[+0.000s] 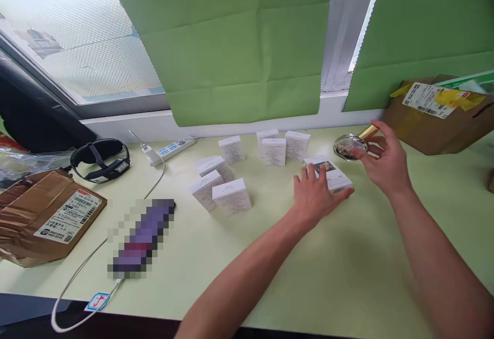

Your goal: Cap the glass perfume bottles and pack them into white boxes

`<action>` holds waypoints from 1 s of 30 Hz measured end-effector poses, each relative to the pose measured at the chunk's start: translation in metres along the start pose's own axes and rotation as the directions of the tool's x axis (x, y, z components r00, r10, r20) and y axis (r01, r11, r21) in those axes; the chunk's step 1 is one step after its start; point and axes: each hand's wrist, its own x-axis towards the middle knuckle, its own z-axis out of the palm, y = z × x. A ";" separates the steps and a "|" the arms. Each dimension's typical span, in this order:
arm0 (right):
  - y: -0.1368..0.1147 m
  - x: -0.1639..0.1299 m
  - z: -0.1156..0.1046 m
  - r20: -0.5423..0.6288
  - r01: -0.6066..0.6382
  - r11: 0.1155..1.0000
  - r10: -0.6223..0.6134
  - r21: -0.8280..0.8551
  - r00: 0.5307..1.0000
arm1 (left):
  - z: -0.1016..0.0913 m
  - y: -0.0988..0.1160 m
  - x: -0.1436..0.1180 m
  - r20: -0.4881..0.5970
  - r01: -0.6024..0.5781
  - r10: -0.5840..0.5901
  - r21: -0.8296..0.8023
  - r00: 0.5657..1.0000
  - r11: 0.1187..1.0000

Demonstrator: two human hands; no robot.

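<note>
Round compact (pixel 349 146) sits pinched in the right hand's (pixel 385 163) fingertips, above the worktop (pixel 347 267); this thin grip may slip. Left hand (pixel 314 195), open and flat, presses the box (pixel 331 173), which may slide.

Green paper sheets (pixel 239 46) cover a frosted window (pixel 77 35) above a pale table (pixel 347 277).

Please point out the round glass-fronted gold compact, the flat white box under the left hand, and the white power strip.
Round glass-fronted gold compact (pixel 349 147): head view, on its glass face.
Flat white box (pixel 335 176): head view, on its printed top.
White power strip (pixel 172 149): head view, on its middle sockets.
</note>
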 end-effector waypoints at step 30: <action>-0.077 0.044 -0.016 0.208 0.244 0.949 -0.202 -0.199 0.957 | 0.010 0.023 0.034 0.177 0.051 -0.091 0.216 0.980 0.975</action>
